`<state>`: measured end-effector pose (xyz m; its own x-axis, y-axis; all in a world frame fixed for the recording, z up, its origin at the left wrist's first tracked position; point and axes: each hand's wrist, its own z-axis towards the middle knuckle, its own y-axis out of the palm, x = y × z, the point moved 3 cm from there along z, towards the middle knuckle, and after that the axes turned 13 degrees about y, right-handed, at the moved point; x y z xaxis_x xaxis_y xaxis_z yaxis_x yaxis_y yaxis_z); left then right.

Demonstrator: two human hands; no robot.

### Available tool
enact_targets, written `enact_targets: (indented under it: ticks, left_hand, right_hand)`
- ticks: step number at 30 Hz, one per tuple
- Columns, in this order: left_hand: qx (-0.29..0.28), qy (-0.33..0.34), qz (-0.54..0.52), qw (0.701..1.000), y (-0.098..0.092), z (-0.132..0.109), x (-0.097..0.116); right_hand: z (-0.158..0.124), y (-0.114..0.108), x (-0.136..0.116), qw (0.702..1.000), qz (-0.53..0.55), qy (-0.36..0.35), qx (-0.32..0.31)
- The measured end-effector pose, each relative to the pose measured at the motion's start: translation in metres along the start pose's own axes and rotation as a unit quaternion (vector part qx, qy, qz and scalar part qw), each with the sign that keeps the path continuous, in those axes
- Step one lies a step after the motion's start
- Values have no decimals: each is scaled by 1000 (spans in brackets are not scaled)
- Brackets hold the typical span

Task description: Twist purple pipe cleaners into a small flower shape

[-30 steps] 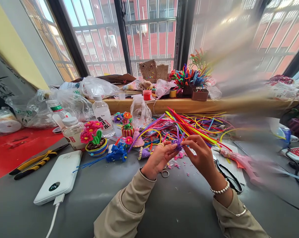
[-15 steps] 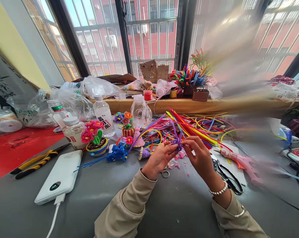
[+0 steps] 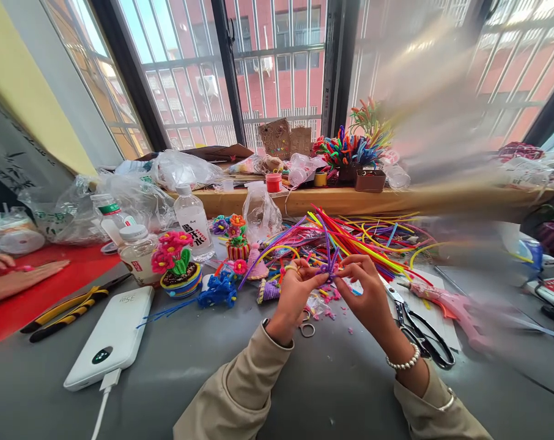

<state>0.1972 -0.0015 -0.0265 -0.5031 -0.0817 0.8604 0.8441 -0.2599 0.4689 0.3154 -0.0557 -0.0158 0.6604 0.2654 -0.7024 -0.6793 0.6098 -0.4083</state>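
Between my two hands is a small purple pipe-cleaner piece [image 3: 327, 269] with a few stems sticking up from it. My left hand [image 3: 298, 296] pinches its left side between thumb and fingers. The fingertips of my right hand [image 3: 366, 293] pinch its right side. Behind my hands lies a heap of colourful pipe cleaners [image 3: 354, 241]. Small pink scraps [image 3: 328, 305] and the ring handles of a small tool [image 3: 307, 330] are on the grey table below my hands.
Black-handled scissors [image 3: 426, 333] and a pink glue gun [image 3: 455, 305] lie at the right. Leftward are a white power bank [image 3: 112, 336], pliers [image 3: 73, 308], a potted pink flower [image 3: 178, 260], blue pipe cleaners [image 3: 218, 290] and bottles [image 3: 194, 223]. Another person's hands [image 3: 24, 278] rest on red material [image 3: 84, 269].
The other person's hands have come into view at the far left. My left fingers have curled more around the purple piece. The view has tilted slightly upward.
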Motion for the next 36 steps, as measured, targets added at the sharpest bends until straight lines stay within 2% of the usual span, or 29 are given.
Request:
enact_targets:
  ticks: [3,6,8,11,13,16,21,25,30,32,34,36]
  left_hand:
    - [-32,63,42,997,3,-1,5]
    - [-63,93,64,992,6,-3,8]
    - [-73,95,63,991,7,-3,8]
    - [-65,62,51,995,5,-2,6]
    - [-47,28,48,997,3,-1,5]
    - [-33,-14,41,998,0,0,2]
    - [-46,-43,27,998,1,-1,1]
    - [-45,-43,1,998,1,-2,0]
    - [-57,-34,-33,997,2,-1,-2]
    - [-54,-20,-24,998,2,-1,-1]
    - [-47,-8,-15,999,2,0,0]
    - [-39,-13,-13,999,2,0,1]
  right_hand:
    - [2,6,8,992,78,98,-32]
    - [1,11,19,967,158,188,-66]
    - [1,15,24,944,210,231,-106]
    - [0,16,26,908,261,280,-168]
    - [1,12,24,913,242,282,-171]
    - [5,4,18,940,186,239,-157]
    - [7,1,14,956,148,206,-150]
    - [4,5,17,933,210,251,-148]
    - [-1,13,22,862,332,332,-192]
    - [-2,15,22,845,354,351,-194]
    - [-1,14,21,850,348,353,-177]
    - [1,11,20,869,324,338,-161]
